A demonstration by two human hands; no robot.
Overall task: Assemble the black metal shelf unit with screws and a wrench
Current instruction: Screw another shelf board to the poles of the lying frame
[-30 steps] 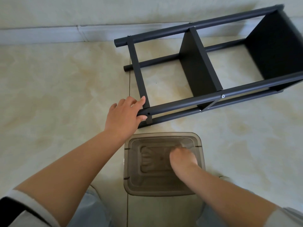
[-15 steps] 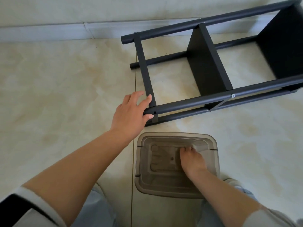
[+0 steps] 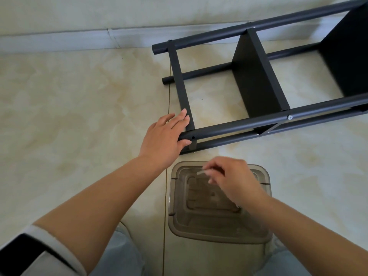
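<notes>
left hand point(image 3: 162, 139) grips shelf frame point(image 3: 229, 127) (tube end) | right hand point(image 3: 233, 179) pinches screw point(image 3: 201, 172)

Both forearms are bare from the elbow down. The left arm's sleeve point(image 3: 39, 253) is pushed up near the elbow: pale grey-white cloth with a broad black band or panel across it. The right arm's sleeve point(image 3: 358, 255) barely shows and its colour is hard to tell. Light blue-grey trousers point(image 3: 117, 255) cover both knees. The left hand point(image 3: 165, 136) and right hand point(image 3: 233, 178) wear no gloves or rings
</notes>
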